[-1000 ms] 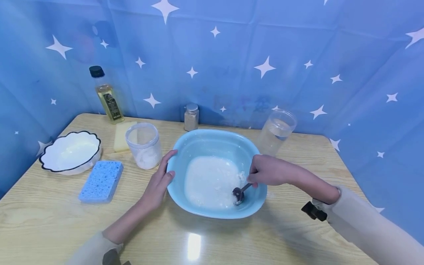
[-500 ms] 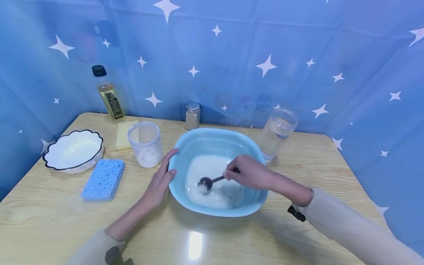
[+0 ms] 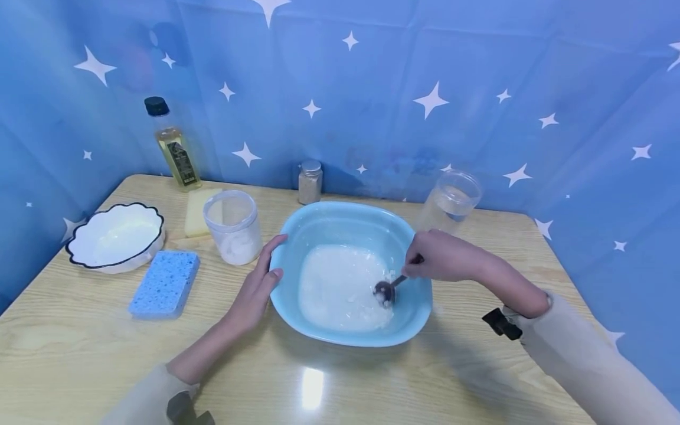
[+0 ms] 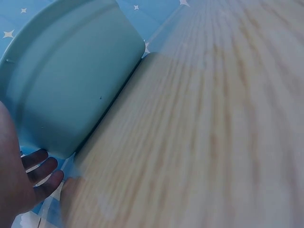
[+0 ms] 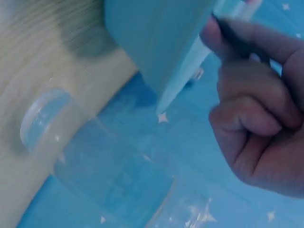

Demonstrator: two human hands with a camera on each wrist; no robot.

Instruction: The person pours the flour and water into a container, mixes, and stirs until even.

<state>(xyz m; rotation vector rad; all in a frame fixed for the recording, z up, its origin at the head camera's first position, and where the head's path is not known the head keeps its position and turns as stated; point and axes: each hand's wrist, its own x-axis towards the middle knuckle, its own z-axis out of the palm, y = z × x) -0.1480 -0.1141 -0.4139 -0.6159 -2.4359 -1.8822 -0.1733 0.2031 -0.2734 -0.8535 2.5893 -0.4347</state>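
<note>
A light-blue plastic basin holds a milky white mixture with small lumps. My left hand rests against the basin's left side, index finger and thumb tips at the rim. In the left wrist view, the other fingers extend loosely beside the outer wall. My right hand is over the basin's right side, pinching the handle of a dark round-bowled spoon. The spoon's bowl sits in the mixture near the right inner wall, with white stuff in it. In the right wrist view the fingers curl around the dark handle.
A clear container of water stands behind my right hand. Left of the basin are a clear jar of white powder, a blue sponge, a scalloped white bowl and a yellow sponge-like block. An oil bottle and a small jar stand behind.
My right hand has swept the spoon left across the mixture, then back to the right side of the basin. My left hand has stayed at the rim.
</note>
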